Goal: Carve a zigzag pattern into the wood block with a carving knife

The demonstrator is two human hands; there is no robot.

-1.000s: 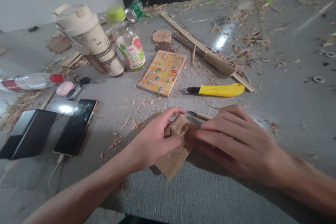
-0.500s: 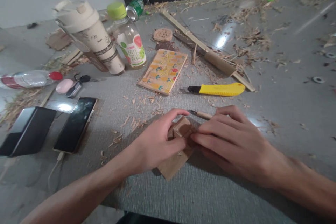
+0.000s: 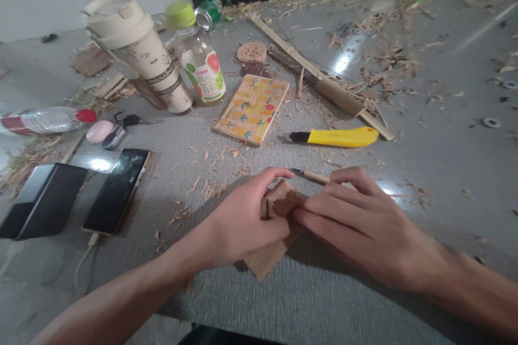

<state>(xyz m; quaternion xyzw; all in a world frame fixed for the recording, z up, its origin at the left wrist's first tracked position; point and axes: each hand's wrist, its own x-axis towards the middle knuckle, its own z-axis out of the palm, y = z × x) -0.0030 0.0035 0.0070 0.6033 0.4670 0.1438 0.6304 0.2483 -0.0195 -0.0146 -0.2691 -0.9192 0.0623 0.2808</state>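
Head camera view: On a gray textured tabletop (image 3: 226, 307), a flat tan sheet (image 3: 263, 265) lies nearest, partly covered by a person's left hand (image 3: 243, 226). That hand curls its thumb and fingers around a small brown wooden block (image 3: 282, 197) above the sheet, index finger arched forward. The right hand (image 3: 360, 221) has its fingertips bunched at the block's right side; whether they grip it cannot be told. Both hands hide much of the block.

Just beyond, a slim knife with a pale wooden handle (image 3: 314, 176) lies partly behind the right hand. At left are a black rectangular phone (image 3: 117, 191) and a folded black case (image 3: 40, 202). Farther off are a yellow plastic cutter (image 3: 342, 137) and a fruit-patterned rectangular board (image 3: 253, 108). Behind stand a cream tumbler (image 3: 141, 51) and a clear green-capped bottle (image 3: 204, 73), with a green metal can (image 3: 209, 11) beyond, amid scattered wood shavings (image 3: 210, 187).
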